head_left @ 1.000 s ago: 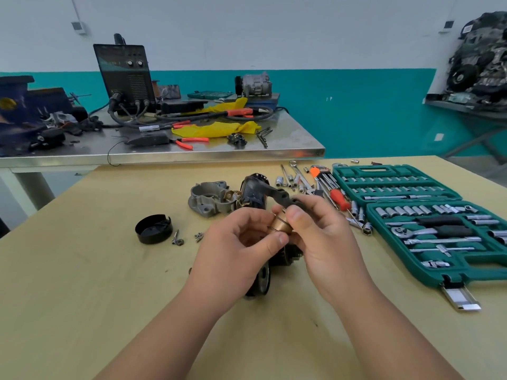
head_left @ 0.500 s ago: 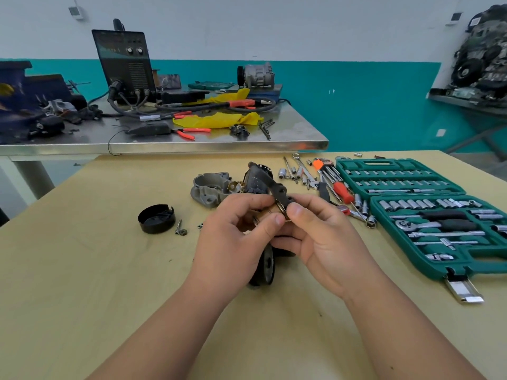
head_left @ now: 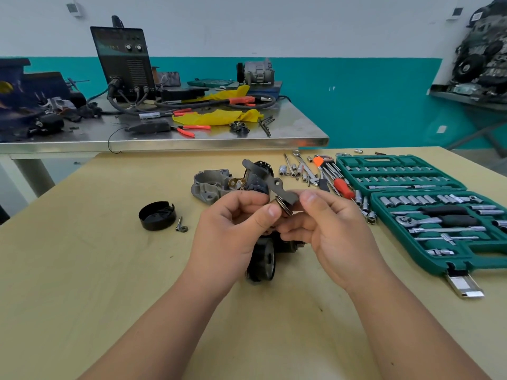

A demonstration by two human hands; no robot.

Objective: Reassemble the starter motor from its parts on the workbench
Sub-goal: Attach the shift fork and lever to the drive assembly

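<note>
Both hands meet above the middle of the wooden workbench (head_left: 82, 270). My left hand (head_left: 233, 229) and my right hand (head_left: 332, 231) together pinch a small brass-coloured ring part (head_left: 284, 205) with a dark flat lever (head_left: 270, 182) reaching up and left from it. Below the hands a black round motor part (head_left: 262, 261) lies on the bench, partly hidden. A grey cast housing (head_left: 210, 185) and a dark cylindrical body (head_left: 258, 182) lie just behind. A black round cap (head_left: 156, 215) sits to the left, beside small fasteners (head_left: 181, 226).
An open green socket set case (head_left: 428, 209) fills the bench's right side. Loose sockets, wrenches and a red-handled screwdriver (head_left: 343, 185) lie left of it. Behind stands a steel table (head_left: 192, 138) with a welding machine (head_left: 123, 64), cables, pliers and yellow cloth.
The hands have risen slightly and turned the small part: its brass barrel faced me earlier, now its ring edge shows. The view has tilted a little.
</note>
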